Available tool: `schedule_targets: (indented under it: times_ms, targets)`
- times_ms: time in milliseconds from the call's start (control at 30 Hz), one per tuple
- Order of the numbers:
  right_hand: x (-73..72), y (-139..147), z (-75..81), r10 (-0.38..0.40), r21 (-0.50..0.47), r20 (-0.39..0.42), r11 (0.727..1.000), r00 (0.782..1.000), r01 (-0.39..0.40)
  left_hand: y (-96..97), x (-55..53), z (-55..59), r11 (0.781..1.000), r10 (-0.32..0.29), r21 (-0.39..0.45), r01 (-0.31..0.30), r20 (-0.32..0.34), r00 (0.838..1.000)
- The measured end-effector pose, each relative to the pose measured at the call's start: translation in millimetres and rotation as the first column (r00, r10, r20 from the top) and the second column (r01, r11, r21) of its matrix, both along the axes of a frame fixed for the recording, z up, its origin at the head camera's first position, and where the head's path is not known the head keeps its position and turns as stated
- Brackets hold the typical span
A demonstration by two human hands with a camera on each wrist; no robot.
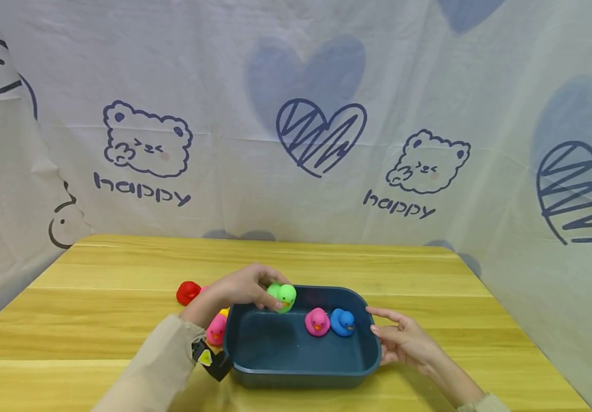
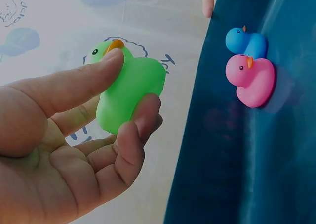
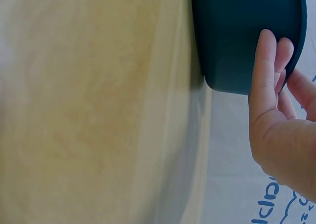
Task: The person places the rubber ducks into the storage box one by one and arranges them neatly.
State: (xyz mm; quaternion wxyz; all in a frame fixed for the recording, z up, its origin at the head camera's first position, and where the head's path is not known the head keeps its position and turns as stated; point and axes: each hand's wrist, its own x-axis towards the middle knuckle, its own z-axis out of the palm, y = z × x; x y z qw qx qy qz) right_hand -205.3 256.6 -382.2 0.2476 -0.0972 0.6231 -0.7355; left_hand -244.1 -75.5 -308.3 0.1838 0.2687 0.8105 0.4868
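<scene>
My left hand (image 1: pixel 247 287) pinches a green rubber duck (image 1: pixel 284 298) between thumb and fingers, above the back left part of a dark blue bin (image 1: pixel 296 379). In the left wrist view the green duck (image 2: pixel 131 88) is seen close up, its orange beak by the thumb. Inside the bin a pink rubber duck (image 1: pixel 317 323) and a blue rubber duck (image 1: pixel 343 323) sit side by side. My right hand (image 1: pixel 404 342) rests against the bin's right end with its fingers extended. The right wrist view shows its fingers (image 3: pixel 265 61) along the outer wall.
Left of the bin are a red duck (image 1: pixel 189 293) and a pink duck (image 1: pixel 217 330), with a bit of yellow behind it and another bit of pink, partly hidden by my left arm. The wooden table (image 1: pixel 121 269) ends at a printed white cloth (image 1: pixel 234 171).
</scene>
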Motion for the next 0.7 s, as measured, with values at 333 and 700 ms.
schedule_targets:
  times_ms: [333, 700]
  targets:
    - [0.8, 0, 0.6, -0.008, 0.013, -0.005, 1.0, 1.0, 0.008, 15.6, -11.3, 6.4, 0.999, -0.019, -0.051, 0.02, 0.018, 1.0]
    - [0.8, 0, 1.4, 0.001, 0.013, -0.02, 1.0, 1.0, -0.001, 30.3, -24.3, 1.6, 0.988, -0.007, -0.155, 0.011, 0.029, 1.0]
